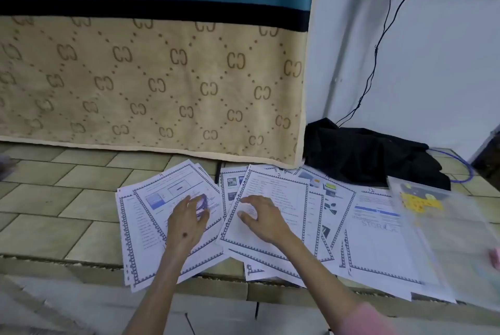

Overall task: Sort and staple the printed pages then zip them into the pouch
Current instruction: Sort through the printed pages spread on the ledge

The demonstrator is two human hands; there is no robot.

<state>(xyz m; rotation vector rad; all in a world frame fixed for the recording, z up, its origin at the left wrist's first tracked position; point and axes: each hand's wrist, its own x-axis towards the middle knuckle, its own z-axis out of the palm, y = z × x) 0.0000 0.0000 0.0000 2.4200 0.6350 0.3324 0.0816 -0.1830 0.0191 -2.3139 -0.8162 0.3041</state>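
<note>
Several printed pages (378,240) with patterned borders lie fanned out on a tiled floor. My left hand (186,222) is over the left pile, its fingers curled around a small dark purple object (203,203), blurred, possibly a stapler. My right hand (263,219) rests on the middle page (286,191) with fingers spread and bent, pressing it. A clear zip pouch (443,226) with a yellow and grey print lies at the right, overlapping the rightmost pages.
A beige and teal patterned cloth (151,77) hangs behind the pages. A black cloth bundle (370,156) sits at the wall corner with a black cable (378,47) and a blue cable (465,169). A pink object (495,256) shows at the right edge.
</note>
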